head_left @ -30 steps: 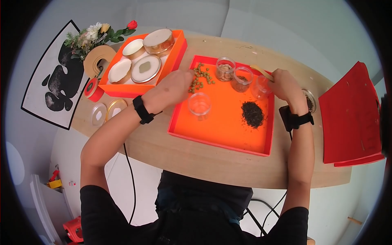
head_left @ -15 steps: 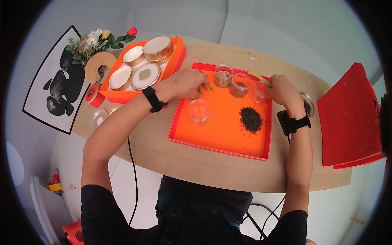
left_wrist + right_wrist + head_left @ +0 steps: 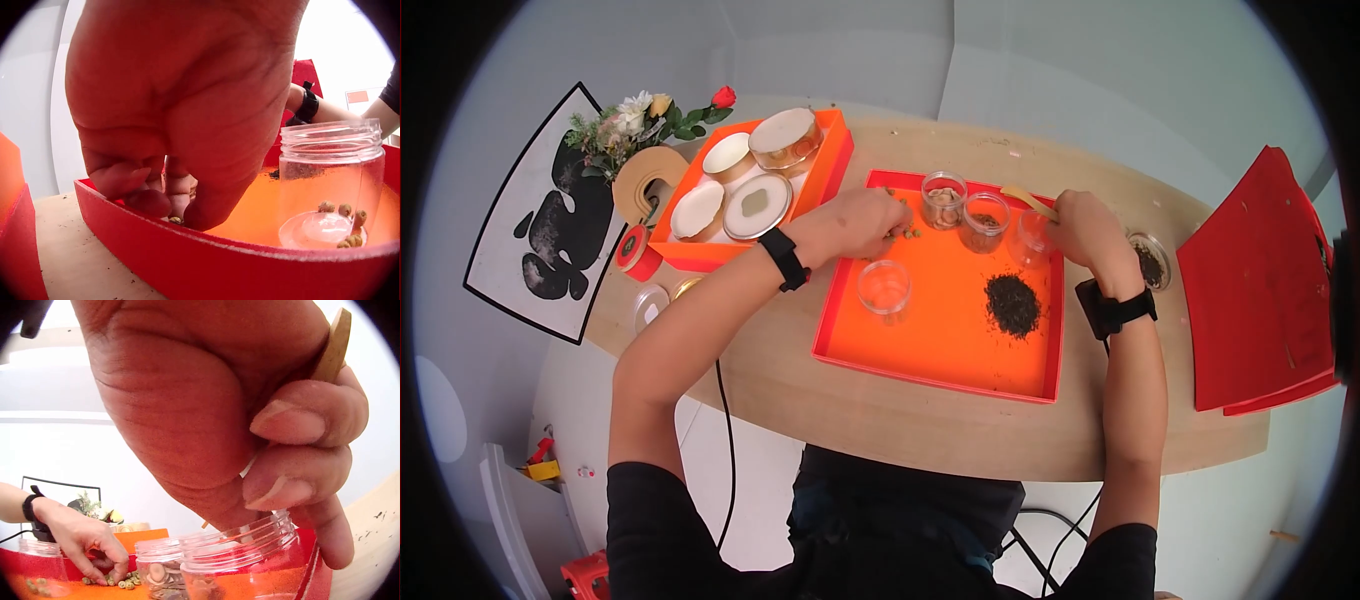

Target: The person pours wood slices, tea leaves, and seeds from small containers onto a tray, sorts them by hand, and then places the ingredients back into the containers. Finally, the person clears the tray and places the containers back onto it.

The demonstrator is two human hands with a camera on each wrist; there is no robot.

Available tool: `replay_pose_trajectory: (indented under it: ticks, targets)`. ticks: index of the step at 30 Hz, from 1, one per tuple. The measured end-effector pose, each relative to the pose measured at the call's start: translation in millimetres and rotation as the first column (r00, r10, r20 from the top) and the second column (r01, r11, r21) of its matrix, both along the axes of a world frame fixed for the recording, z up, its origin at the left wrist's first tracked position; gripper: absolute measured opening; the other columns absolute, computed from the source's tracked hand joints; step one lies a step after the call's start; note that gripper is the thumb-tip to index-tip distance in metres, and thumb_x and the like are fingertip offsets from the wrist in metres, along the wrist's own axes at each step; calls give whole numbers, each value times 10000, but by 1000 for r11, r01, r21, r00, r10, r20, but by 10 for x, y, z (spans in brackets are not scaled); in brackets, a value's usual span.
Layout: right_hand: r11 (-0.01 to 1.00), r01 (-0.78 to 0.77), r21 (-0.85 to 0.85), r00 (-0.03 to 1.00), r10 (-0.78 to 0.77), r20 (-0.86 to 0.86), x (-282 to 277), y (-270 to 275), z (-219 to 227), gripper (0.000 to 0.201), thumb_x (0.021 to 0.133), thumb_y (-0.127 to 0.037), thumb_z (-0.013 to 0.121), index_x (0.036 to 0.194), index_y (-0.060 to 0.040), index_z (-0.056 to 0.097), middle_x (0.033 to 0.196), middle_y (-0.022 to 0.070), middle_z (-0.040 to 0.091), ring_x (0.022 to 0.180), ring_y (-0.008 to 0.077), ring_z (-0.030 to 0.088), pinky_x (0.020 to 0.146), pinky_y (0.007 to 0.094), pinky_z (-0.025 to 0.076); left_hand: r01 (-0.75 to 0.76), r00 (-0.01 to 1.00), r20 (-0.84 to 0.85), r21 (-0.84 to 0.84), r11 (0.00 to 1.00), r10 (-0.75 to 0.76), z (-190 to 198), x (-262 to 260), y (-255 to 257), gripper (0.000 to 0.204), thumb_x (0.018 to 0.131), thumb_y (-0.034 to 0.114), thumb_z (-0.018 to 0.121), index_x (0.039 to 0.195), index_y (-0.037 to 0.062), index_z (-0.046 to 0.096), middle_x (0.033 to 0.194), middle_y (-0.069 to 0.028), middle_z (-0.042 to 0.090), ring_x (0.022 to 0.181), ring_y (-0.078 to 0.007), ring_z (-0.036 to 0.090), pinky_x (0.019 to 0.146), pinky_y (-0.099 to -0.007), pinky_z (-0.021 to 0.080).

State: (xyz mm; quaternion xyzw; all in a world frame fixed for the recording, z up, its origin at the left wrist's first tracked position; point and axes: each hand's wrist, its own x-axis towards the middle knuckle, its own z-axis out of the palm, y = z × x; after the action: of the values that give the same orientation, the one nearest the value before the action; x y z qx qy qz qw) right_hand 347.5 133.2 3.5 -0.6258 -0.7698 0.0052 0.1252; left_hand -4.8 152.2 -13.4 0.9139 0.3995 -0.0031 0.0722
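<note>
In the head view my left hand [image 3: 875,222] reaches over the far left corner of the red-rimmed tray [image 3: 935,382]. It pinches at small coiled greenish pellets [image 3: 128,582], most of them hidden under it from above. One pellet [image 3: 176,220] shows at the thumb tip in the left wrist view. Nearer the front stands an open clear jar [image 3: 885,288], with several pellets on its bottom. My right hand [image 3: 1090,232] grips a wooden scoop [image 3: 1022,198], its lower fingers right at the mouth of another clear jar [image 3: 1033,240].
Two filled jars, one with pale slices [image 3: 943,202] and one with brown bits [image 3: 986,225], stand along the tray's back. A pile of dark dried leaves [image 3: 1012,305] lies front right. An orange box [image 3: 830,165] of round tins sits left; a red folder-like case [image 3: 1250,290] stands right.
My left hand has moved right over the pellets, covering most of them, with its fingers lowered among them. The right hand keeps its place with the scoop. The head view has tilted slightly up.
</note>
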Motion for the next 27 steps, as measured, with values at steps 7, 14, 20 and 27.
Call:
replay_pose_trajectory:
  ticks: [7, 14, 20, 27]
  targets:
    - [1000, 5, -1, 1000, -5, 12, -7, 15, -21, 298, 890, -159, 719, 899, 139, 724, 892, 384, 686, 866, 574, 695, 779, 586, 582, -34, 996, 83, -69, 997, 40, 97, -55, -5, 154, 870, 48, 764, 1005, -5, 713, 853, -156, 735, 833, -333, 740, 740, -454, 564]
    - [999, 15, -31, 997, -12, 72, -27, 40, 8, 235, 889, -117, 712, 937, 110, 750, 939, 348, 732, 906, 539, 730, 811, 571, 608, -48, 967, 237, -204, 978, 97, 773, -11, -491, 178, 887, 51, 774, 1036, -43, 754, 912, -130, 761, 849, -235, 748, 771, -378, 608]
    - [1000, 1, -1, 999, -1, 39, -6, 50, -53, 275, 890, -140, 720, 913, 134, 729, 910, 374, 706, 884, 559, 717, 799, 583, 591, -20, 974, 213, -263, 965, 78, 732, -31, -673, 173, 913, 87, 823, 1029, -14, 743, 873, -112, 751, 765, -225, 710, 709, -367, 576]
    - [1000, -10, 28, 999, 9, 52, 19, 72, -76, 262, 887, -137, 725, 913, 123, 736, 924, 371, 717, 919, 552, 725, 832, 574, 599, -45, 982, 168, -229, 972, 85, 739, 24, -737, 144, 902, 62, 807, 979, -42, 745, 886, -141, 750, 845, -273, 750, 762, -400, 591]
